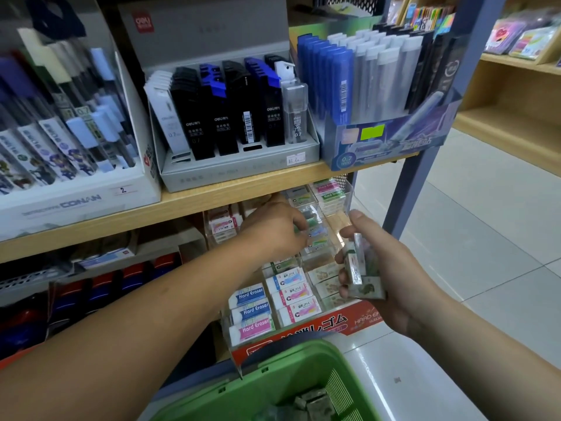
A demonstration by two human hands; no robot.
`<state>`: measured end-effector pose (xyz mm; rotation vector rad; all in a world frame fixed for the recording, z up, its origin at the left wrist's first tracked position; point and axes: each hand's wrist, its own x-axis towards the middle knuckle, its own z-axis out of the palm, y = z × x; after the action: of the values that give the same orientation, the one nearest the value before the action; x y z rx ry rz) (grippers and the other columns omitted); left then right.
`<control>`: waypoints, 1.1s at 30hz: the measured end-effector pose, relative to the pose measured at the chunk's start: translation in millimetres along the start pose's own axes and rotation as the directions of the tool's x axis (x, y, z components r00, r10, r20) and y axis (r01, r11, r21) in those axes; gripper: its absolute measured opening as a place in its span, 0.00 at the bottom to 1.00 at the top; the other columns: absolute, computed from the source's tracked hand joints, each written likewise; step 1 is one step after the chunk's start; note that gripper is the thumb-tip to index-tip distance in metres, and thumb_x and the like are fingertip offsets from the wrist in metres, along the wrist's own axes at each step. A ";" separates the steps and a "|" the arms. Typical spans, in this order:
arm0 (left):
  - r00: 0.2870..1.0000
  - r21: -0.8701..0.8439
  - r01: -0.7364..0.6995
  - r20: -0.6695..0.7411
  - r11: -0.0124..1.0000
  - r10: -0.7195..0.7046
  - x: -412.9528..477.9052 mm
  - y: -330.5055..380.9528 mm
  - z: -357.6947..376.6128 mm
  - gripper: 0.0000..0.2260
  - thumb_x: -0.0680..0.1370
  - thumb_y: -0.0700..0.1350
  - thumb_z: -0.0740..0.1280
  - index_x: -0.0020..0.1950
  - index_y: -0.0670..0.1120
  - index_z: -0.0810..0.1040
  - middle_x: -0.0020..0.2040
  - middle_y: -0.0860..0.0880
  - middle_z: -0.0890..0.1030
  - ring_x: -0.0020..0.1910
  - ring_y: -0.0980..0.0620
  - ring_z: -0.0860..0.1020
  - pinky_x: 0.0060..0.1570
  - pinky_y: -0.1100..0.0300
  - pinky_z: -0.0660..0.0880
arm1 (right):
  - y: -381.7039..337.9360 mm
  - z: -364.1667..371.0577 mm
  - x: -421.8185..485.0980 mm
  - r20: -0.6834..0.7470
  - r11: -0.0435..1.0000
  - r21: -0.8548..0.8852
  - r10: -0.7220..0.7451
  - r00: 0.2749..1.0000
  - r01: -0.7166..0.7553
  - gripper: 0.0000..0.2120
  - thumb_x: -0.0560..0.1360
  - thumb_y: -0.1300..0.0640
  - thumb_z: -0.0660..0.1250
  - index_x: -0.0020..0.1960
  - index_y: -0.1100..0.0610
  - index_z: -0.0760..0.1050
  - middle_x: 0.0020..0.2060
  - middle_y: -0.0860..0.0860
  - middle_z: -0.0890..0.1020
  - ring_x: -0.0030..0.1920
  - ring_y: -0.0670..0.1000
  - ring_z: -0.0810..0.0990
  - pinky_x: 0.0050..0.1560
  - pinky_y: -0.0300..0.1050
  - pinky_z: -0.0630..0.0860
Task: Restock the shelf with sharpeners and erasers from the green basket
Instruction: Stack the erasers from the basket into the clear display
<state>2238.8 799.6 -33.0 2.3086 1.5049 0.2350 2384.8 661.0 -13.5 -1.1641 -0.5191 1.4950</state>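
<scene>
The right hand (391,268) is grasping a clutch of wrapped erasers (356,268), fingers curled round the stack, and is holding it just to the right of the clear tiered display rack (343,196) on the lower shelf. The left hand (276,226) is reaching under the wooden shelf board (212,196) into the upper middle compartments of that rack, fingers bent down among the small green and blue packs. The hand is blurred, so whether it is gripping one cannot be told. Below it, the rack's front rows are carrying "Hard Eraser" blocks (250,311) on the left and white erasers with pink and blue print (293,294) beside them, all lying above a red front panel (318,326). The green basket (273,369) is sitting at the bottom edge of view, directly in front of the rack, with a few dark wrapped pieces (315,401) lying in its bottom. On the board above, a grey tray of black and blue lead cases (236,174) is standing between a white "CONAN" box (76,202) and a blue box of tubes (379,141). A pale tiled floor (485,223) is showing to the right.
</scene>
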 end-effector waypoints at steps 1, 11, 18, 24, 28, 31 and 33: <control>1.000 0.005 -0.003 0.012 1.000 0.003 -1.7 -1.8 0.5 0.09 0.75 0.57 0.76 0.54 0.59 0.84 0.59 0.55 0.72 0.59 0.51 0.74 0.59 0.53 0.76 | -1.0 0.4 -1.5 0.015 1.000 0.005 0.013 1.000 -0.013 0.20 0.81 0.39 0.64 0.54 0.56 0.79 0.32 0.55 0.84 0.26 0.53 0.83 0.26 0.44 0.79; 0.981 -0.628 -0.012 0.143 0.778 0.131 -72.0 24.7 -8.8 0.16 0.77 0.55 0.75 0.63 0.58 0.79 0.40 0.46 0.83 0.38 0.53 0.83 0.49 0.54 0.82 | 8.9 2.3 6.2 0.069 0.998 -0.036 0.053 0.996 -0.050 0.22 0.81 0.42 0.62 0.65 0.56 0.81 0.52 0.60 0.85 0.46 0.61 0.82 0.41 0.49 0.77; 0.970 -0.772 0.165 0.239 0.613 0.040 -73.4 14.6 -7.0 0.24 0.76 0.36 0.76 0.71 0.43 0.76 0.45 0.42 0.87 0.41 0.44 0.86 0.49 0.52 0.85 | 11.5 2.6 7.3 0.134 0.990 -0.131 0.074 0.988 -0.056 0.25 0.79 0.37 0.65 0.69 0.52 0.77 0.52 0.59 0.85 0.43 0.59 0.83 0.38 0.46 0.75; 0.966 -0.862 0.220 0.258 0.458 0.022 -74.2 0.9 -10.8 0.18 0.75 0.33 0.75 0.64 0.43 0.80 0.47 0.43 0.87 0.45 0.46 0.87 0.48 0.56 0.85 | 14.2 -0.7 11.7 0.059 0.990 -0.123 0.074 0.995 -0.067 0.19 0.80 0.48 0.70 0.68 0.55 0.77 0.50 0.60 0.83 0.50 0.61 0.75 0.36 0.45 0.74; 0.971 -0.873 0.210 0.239 0.441 0.011 -73.5 -4.5 -12.6 0.15 0.76 0.31 0.74 0.59 0.44 0.83 0.43 0.50 0.87 0.47 0.45 0.87 0.50 0.54 0.85 | 10.1 0.2 9.7 0.003 0.989 -0.142 0.046 0.999 -0.046 0.12 0.79 0.52 0.72 0.60 0.55 0.78 0.47 0.58 0.86 0.46 0.60 0.82 0.34 0.45 0.77; 0.981 -0.862 0.165 0.192 0.479 0.008 -73.6 -8.6 -15.7 0.12 0.75 0.34 0.75 0.56 0.46 0.84 0.48 0.46 0.85 0.43 0.45 0.87 0.42 0.55 0.85 | 7.9 -0.2 6.4 0.025 0.987 -0.160 0.026 0.999 -0.022 0.08 0.77 0.52 0.74 0.52 0.53 0.77 0.42 0.57 0.85 0.35 0.56 0.84 0.31 0.45 0.78; 0.990 -0.858 0.121 0.144 0.500 0.007 -73.3 -9.5 -16.6 0.11 0.74 0.34 0.76 0.52 0.48 0.86 0.52 0.44 0.85 0.42 0.45 0.86 0.39 0.56 0.83 | 7.8 0.5 4.8 0.055 0.985 -0.164 0.055 0.997 -0.045 0.11 0.77 0.52 0.74 0.54 0.55 0.76 0.41 0.56 0.85 0.34 0.54 0.83 0.30 0.45 0.78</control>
<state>2194.8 740.1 -16.9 1.3926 1.0051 0.6473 2381.1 663.3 -21.5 -1.2697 -0.6676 1.5568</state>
